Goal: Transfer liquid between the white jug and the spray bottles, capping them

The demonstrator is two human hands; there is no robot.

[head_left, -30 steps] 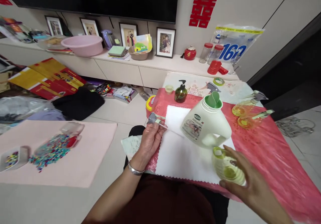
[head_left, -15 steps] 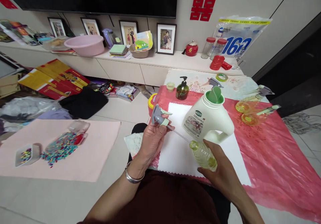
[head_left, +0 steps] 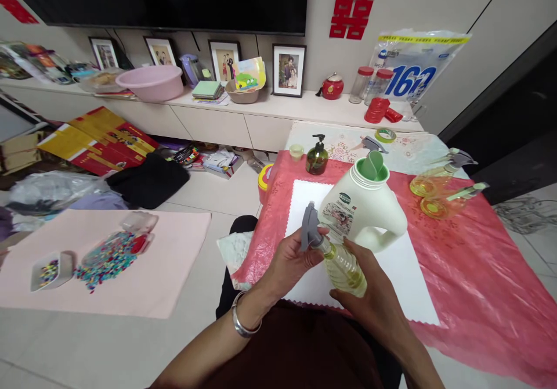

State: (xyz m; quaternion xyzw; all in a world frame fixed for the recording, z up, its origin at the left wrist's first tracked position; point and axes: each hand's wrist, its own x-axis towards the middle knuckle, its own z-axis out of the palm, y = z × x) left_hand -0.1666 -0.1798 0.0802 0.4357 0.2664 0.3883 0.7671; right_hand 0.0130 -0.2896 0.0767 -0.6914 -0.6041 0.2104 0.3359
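Note:
My left hand is closed on a grey trigger spray head, which now sits at the mouth of a clear spray bottle. Whether its collar is threaded on, I cannot tell. My right hand wraps round the body of that bottle, which is tilted and has yellowish liquid in it. Just behind both hands a large pale green detergent jug stands uncapped on a white sheet, with a green measuring cup in its mouth.
A dark green pump bottle and a small pale cup stand behind the sheet. Two filled spray bottles are at the right on the red cloth. Beads lie on a pink mat to the left.
My left hand has moved right and down, bringing the spray head to the bottle's neck; its thin tube is now inside. The bottle has shifted slightly left in my right hand.

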